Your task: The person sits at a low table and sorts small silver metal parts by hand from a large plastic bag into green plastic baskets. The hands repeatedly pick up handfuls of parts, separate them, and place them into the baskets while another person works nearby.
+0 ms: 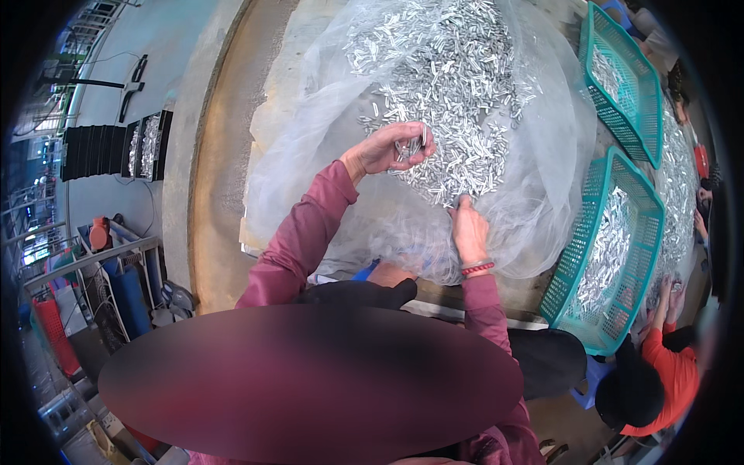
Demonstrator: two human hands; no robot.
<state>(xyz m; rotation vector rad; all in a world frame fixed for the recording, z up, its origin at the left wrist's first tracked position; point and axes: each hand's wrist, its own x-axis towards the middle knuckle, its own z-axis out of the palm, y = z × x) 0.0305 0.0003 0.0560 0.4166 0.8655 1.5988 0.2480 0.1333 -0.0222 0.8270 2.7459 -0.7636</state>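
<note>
A wide heap of small silver metal pieces, short and rod-like, lies on a sheet of clear plastic. My left hand is over the heap's left side, palm turned up and fingers curled round several of the metal pieces. At the heap's near edge is my right hand, with a red bead bracelet at the wrist. Its fingertips point into the pieces and are drawn together; whatever they grip is too small to make out.
Two green plastic baskets with metal pieces in them stand to the right. Beyond them a person in an orange top has hands at another heap. At far left are black trays and a metal rack.
</note>
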